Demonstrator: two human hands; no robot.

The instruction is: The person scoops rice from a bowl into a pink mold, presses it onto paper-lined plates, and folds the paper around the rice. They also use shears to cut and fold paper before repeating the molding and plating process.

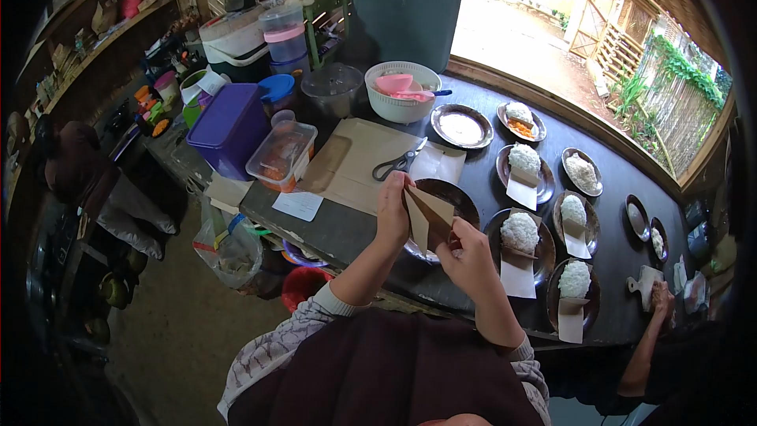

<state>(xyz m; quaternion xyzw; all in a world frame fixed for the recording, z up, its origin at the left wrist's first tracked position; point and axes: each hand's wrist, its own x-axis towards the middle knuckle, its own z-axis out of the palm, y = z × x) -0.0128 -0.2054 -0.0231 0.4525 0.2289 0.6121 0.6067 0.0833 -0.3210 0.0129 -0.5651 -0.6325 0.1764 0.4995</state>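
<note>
Between my two hands is a folded piece of brown card [430, 213], paler on one face. My left hand [393, 211] grips its left edge with the fingers upright. My right hand [469, 259] pinches its lower right side. Beneath the card lies a dark round plate [461, 199], partly hidden by my hands. Black-handled scissors [397, 164] rest on a flat cardboard sheet [355, 177] just beyond my left hand. To the right, a mound of white rice [520, 233] sits on a dark plate with a folded card strip [518, 278] against it.
Several more plates of rice [574, 278] stand to the right. At the back are a white basket [402, 110] with pink scoops, a purple tub [229, 130] and a clear food box [281, 154]. Another person's hand [661, 300] is far right; a person [95, 181] bends at left.
</note>
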